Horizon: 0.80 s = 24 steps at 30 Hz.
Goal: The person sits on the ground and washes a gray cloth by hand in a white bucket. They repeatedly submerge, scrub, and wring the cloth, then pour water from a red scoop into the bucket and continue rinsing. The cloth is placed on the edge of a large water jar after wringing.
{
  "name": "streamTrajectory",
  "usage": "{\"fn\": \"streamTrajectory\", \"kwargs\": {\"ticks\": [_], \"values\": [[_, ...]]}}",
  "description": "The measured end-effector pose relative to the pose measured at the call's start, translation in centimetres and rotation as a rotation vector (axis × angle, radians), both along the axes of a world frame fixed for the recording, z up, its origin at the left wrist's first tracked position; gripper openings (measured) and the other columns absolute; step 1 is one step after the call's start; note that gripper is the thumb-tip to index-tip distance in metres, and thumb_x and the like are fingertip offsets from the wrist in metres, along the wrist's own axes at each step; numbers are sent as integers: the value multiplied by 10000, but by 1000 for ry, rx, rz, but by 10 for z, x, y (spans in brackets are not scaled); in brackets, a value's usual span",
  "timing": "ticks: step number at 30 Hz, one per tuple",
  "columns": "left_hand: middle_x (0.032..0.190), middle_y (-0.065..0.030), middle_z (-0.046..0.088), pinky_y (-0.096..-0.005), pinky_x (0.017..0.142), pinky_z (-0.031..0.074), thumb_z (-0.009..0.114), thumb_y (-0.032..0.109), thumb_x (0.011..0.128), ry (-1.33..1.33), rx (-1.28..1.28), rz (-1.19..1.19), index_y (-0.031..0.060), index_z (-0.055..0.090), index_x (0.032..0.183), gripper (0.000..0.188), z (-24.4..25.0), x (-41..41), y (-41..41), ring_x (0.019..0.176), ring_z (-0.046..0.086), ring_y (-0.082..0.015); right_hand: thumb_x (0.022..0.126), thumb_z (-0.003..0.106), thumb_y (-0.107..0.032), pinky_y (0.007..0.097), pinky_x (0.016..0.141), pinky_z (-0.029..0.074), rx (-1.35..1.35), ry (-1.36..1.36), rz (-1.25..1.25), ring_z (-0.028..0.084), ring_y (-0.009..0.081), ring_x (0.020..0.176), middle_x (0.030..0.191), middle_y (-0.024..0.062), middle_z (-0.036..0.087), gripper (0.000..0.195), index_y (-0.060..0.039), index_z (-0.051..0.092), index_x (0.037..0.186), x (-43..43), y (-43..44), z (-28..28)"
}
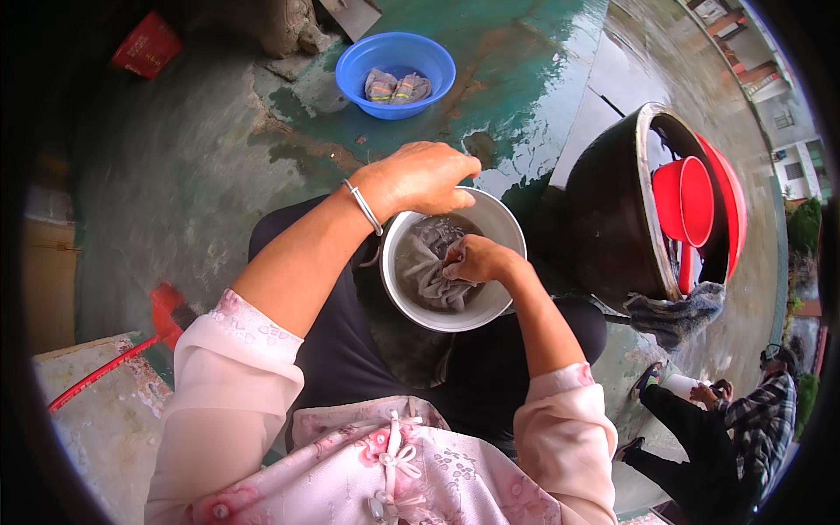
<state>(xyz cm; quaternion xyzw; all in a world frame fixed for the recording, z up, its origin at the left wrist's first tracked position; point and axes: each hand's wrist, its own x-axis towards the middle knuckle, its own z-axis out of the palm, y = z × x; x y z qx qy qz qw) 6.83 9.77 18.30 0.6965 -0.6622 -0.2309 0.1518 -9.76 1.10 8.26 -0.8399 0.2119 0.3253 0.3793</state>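
Note:
A round metal pot [511, 223] with murky water stands between my knees. In it lies a wet grey cloth [426, 272], bunched up. My right hand [482, 259] reaches into the pot, its fingers closed on the cloth. Above the pot's far left rim is my left hand [426, 174], a metal bangle [362, 207] on its wrist; its fingers are bent and apart, and nothing shows in them. Farther out, a blue plastic basin [395, 110] on the wet floor holds a grey cloth with coloured stripes [398, 88].
At the right stands a large dark vat [607, 203] holding a red dipper [695, 197], a grey rag [679, 318] over its rim. Beyond it sits a person in a checked shirt [761, 420]. A red bucket [147, 47] is upper left; a red-handled tool [105, 374] lies left.

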Motion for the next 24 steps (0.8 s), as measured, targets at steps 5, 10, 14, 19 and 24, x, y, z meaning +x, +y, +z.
{"fn": "streamTrajectory", "kwargs": {"ticks": [5,10,14,19,24], "values": [[926,-137,649,-398,753,486,652,256,772,132,165,-108,58,588,1127,411,-18,0,1,879,628,-291,812,689,-250,316,692,472,109,-323,-84,597,167,733,761,114,651,280,-5,672,947,-24,-2,98],[989,-137,650,-358,795,481,680,221,692,444,308,-333,35,584,1095,453,-7,-26,8,871,622,-260,757,713,-156,317,720,497,232,-511,-392,634,165,760,800,138,673,258,0,675,958,-46,-3,119],[838,-166,652,-386,743,470,608,126,707,349,217,-223,10,604,1009,323,-17,-31,3,813,626,-287,688,725,-86,330,747,501,101,-585,-440,646,212,798,857,153,668,383,2,631,1049,-53,-2,90],[832,-201,642,-403,703,467,508,64,701,175,17,-69,29,619,966,289,-30,-25,9,778,614,-354,680,630,-27,407,840,480,-196,-581,-411,603,347,987,1014,223,622,506,-18,540,1177,-59,6,61],[765,-195,625,-404,669,456,491,94,723,193,46,-12,13,618,917,246,-20,-21,6,718,599,-320,776,572,-133,432,808,486,-476,-443,-393,613,359,939,916,222,648,291,-29,608,1045,-72,-1,35]]}}
